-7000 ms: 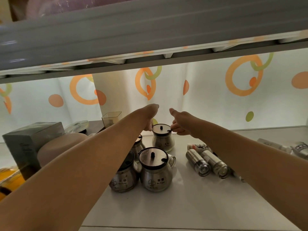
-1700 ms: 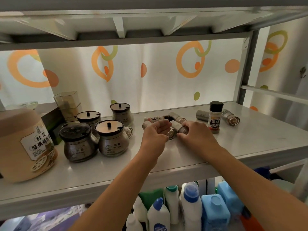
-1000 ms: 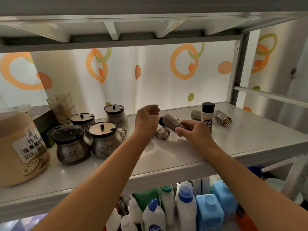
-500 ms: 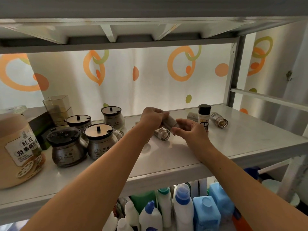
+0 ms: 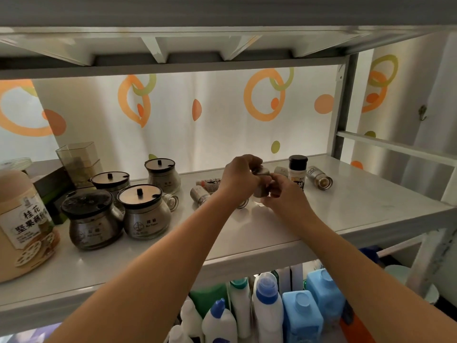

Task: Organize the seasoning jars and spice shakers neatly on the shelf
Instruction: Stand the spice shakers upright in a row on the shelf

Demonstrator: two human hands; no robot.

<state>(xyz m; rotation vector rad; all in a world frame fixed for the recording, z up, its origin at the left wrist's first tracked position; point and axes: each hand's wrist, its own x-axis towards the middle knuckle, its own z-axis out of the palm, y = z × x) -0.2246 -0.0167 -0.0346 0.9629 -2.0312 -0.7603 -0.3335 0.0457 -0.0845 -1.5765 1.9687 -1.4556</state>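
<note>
Both hands hold one steel spice shaker (image 5: 262,183) almost upright just above the white shelf (image 5: 346,209). My left hand (image 5: 241,175) grips its top and my right hand (image 5: 284,196) grips its lower part. Other steel shakers lie on their sides: one (image 5: 199,195) left of my hands, one (image 5: 320,177) at the right. A labelled bottle (image 5: 210,183) lies behind my left wrist. A black-capped pepper bottle (image 5: 297,173) stands upright behind my right hand. Four steel seasoning jars with dark lids (image 5: 146,214) cluster at the left.
A large beige tub (image 5: 22,224) stands at the far left, with a clear square container (image 5: 79,159) and a dark box (image 5: 53,191) behind the jars. Cleaning bottles (image 5: 267,308) fill the shelf below. A grey upright post (image 5: 345,107) bounds the right.
The shaker, held tilted between both hands half a second ago, now stands nearly upright, lower and closer to the shelf. My left hand has moved onto its top.
</note>
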